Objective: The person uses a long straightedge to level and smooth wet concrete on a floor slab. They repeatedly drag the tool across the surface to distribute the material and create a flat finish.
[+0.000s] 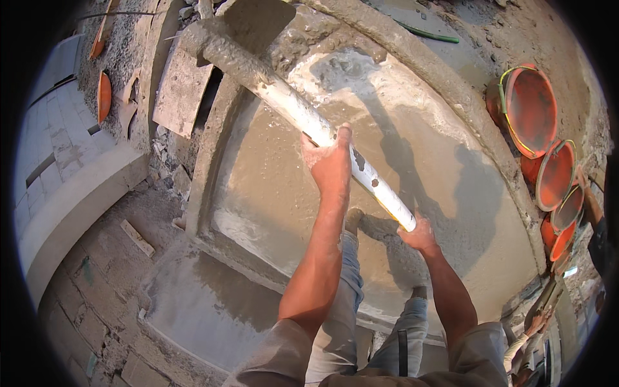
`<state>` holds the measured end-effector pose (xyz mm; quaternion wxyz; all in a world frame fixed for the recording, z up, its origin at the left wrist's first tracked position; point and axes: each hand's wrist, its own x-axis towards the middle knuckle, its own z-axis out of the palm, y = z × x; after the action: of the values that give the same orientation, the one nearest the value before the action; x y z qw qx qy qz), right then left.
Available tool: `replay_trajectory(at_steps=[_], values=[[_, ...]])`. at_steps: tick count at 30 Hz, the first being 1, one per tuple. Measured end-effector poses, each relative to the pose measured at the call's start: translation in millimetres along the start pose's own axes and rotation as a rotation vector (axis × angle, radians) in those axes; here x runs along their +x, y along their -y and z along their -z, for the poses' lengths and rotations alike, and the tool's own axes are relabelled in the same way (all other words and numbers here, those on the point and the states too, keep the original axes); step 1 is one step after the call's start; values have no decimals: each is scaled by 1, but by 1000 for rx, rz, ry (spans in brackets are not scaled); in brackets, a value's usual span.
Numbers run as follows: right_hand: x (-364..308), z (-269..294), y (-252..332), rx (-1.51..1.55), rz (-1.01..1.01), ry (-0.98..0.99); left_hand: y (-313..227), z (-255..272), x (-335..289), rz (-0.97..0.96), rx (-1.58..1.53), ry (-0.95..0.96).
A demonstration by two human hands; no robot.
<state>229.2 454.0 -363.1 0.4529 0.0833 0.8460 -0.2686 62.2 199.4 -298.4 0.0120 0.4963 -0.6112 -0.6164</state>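
Note:
A long hoe with a white, pipe-like handle (380, 188) slants across the view from upper left to lower right. Wet mortar cakes its far end, where a broad dark blade (258, 24) shows. Midway along the handle, my left hand (330, 164) is closed round it, thumb lying along the top. My right hand (420, 233) grips the handle's near end. Below both hands, soupy grey mortar (277, 168) spreads in a shallow mixing bed with low raised edges (222, 132). The blade is raised at the bed's far left corner. My feet stand in the mortar.
Several orange-red buckets (531, 109) line the right side, with another person's arm (593, 205) beside them. More hands (540, 321) show at lower right. A green hose (429, 33) lies beyond the bed. At left are a board (182, 97) and a curved concrete kerb (84, 209).

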Motion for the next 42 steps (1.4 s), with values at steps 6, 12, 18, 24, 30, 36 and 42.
replay_trajectory(at_steps=[6, 12, 18, 24, 30, 36, 42], values=[[103, -10, 40, 174, -92, 61, 6, -84, 96, -377, 234, -182], [85, -32, -20, 116, -82, -130, 47, -98, 103, -275, 69, 7], [-12, -4, -23, 203, -154, -43, 67, -94, 53, -70, 115, 149], [-177, -24, -112, 401, -188, -87, 146, -114, -99, -16, 370, 268], [-285, -77, -191, 252, -246, 298, 244, -58, -227, 202, 402, 314], [-85, -6, -65, 898, -297, 27, 229, 65, -227, 491, 575, 375], [60, -26, 50, 860, -470, 53, 260, 97, -244, 294, 854, 88]])
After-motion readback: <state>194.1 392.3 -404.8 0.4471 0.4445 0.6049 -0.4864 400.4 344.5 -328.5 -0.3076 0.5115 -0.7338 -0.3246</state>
